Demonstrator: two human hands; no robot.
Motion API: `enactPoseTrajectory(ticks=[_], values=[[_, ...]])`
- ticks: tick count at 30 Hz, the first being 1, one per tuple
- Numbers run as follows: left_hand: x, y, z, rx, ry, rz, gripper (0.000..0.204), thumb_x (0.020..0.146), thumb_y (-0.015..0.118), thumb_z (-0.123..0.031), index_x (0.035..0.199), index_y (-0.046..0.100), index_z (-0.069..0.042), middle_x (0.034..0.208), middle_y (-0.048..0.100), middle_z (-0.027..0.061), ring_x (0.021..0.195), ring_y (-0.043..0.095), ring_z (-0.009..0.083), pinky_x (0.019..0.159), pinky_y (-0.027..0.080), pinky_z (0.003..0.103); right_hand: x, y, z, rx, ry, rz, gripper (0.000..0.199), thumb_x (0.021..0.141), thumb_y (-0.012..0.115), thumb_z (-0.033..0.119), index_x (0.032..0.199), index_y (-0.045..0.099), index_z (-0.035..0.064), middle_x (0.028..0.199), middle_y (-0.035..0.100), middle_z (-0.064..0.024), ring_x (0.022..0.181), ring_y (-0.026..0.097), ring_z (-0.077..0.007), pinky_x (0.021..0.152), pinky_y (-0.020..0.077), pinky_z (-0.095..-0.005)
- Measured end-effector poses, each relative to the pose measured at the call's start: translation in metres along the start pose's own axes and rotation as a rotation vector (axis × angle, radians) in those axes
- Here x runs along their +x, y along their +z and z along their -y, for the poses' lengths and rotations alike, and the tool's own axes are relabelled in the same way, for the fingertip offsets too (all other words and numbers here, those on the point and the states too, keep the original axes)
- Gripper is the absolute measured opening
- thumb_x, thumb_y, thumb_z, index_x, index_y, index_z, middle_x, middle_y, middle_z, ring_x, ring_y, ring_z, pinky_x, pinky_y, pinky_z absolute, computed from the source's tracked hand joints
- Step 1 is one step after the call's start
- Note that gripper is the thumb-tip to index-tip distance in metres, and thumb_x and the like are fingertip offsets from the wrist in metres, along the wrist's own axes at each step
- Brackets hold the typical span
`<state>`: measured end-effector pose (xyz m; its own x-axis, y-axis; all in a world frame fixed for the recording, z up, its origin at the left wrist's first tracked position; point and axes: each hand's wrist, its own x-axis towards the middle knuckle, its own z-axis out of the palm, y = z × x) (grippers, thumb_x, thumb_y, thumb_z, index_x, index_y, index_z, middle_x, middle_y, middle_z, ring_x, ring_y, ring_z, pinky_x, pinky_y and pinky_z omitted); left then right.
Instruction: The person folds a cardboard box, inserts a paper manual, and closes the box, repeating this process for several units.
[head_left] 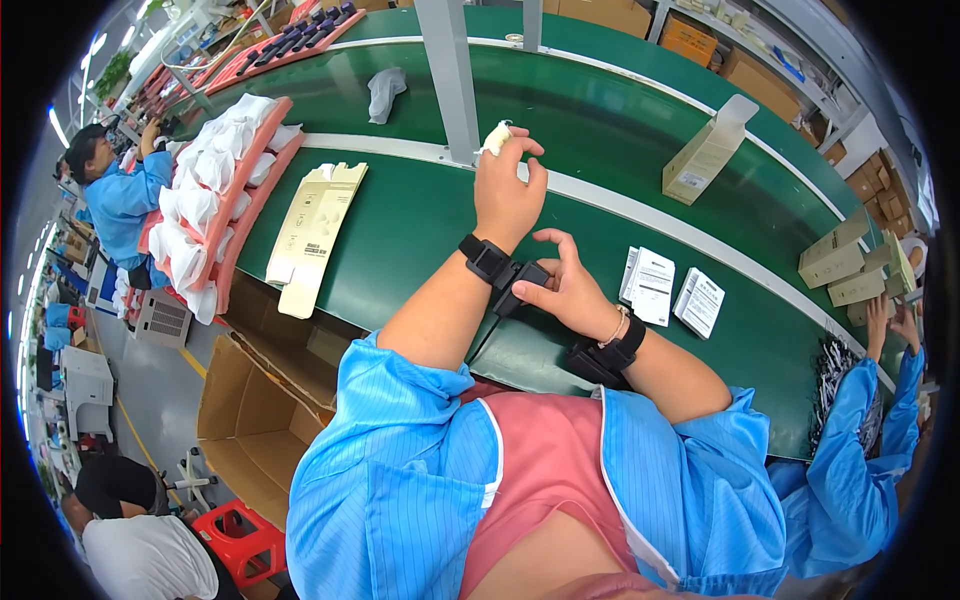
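My left hand point(508, 190) is raised over the green bench, fingers loosely curved and apart, with nothing visible between them. A pale cream wrap point(496, 139) covers one of its fingertips. Around that wrist goes a black strap with a small black box point(487, 262). My right hand point(577, 295) pinches a second black box point(521, 288) beside it, the thumb resting on top; a thin dark cable hangs below. Another black band point(625, 345) and a thin bracelet circle my right wrist. Right of that hand lie two stacks of white printed leaflets point(652, 287) point(699, 303).
A flattened cream carton point(318, 235) lies at left, near pink trays of white-wrapped items point(205, 200). An upright cream box point(706, 155) stands beyond the pale rail point(640, 207). An open cardboard box point(255, 400) sits below left. Co-workers point(125, 195) point(850, 470) flank me.
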<state>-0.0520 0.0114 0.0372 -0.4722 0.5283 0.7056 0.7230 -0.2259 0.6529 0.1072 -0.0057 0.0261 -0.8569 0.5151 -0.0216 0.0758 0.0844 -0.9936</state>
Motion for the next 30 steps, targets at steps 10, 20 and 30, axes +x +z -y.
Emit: enactPoseTrajectory(ticks=[10,20,30], values=[[0.003,-0.002,0.005,0.368,0.546,0.028,0.011,0.070,0.061,-0.003,0.080,0.062,-0.008,0.102,0.064,0.0087,0.090,0.058,0.0302,0.085,0.045,0.043,-0.002,0.002,-0.008,0.020,0.050,-0.017,0.067,0.086,0.070,0.017,0.129,0.022,0.0039,0.091,0.063,-0.0138,0.081,0.063,-0.0134,0.072,0.0511,-0.0252],[-0.002,-0.001,-0.003,0.026,0.063,0.041,0.011,0.073,0.061,-0.005,0.083,0.064,-0.008,0.104,0.063,0.0087,0.090,0.058,0.0305,0.085,0.045,0.040,-0.004,-0.001,-0.014,0.092,0.030,0.058,0.064,0.087,0.069,0.015,0.129,0.022,0.0037,0.092,0.062,-0.0145,0.084,0.065,-0.0156,0.077,0.0525,-0.0274],[-0.005,0.006,0.001,-0.300,-0.148,0.036,0.011,0.077,0.059,-0.005,0.087,0.063,-0.009,0.106,0.062,0.0092,0.093,0.057,0.0293,0.081,0.046,0.038,-0.005,-0.003,-0.009,0.091,0.061,0.082,0.065,0.087,0.068,0.012,0.130,0.022,0.0034,0.095,0.061,-0.0146,0.087,0.064,-0.0163,0.080,0.0520,-0.0292]])
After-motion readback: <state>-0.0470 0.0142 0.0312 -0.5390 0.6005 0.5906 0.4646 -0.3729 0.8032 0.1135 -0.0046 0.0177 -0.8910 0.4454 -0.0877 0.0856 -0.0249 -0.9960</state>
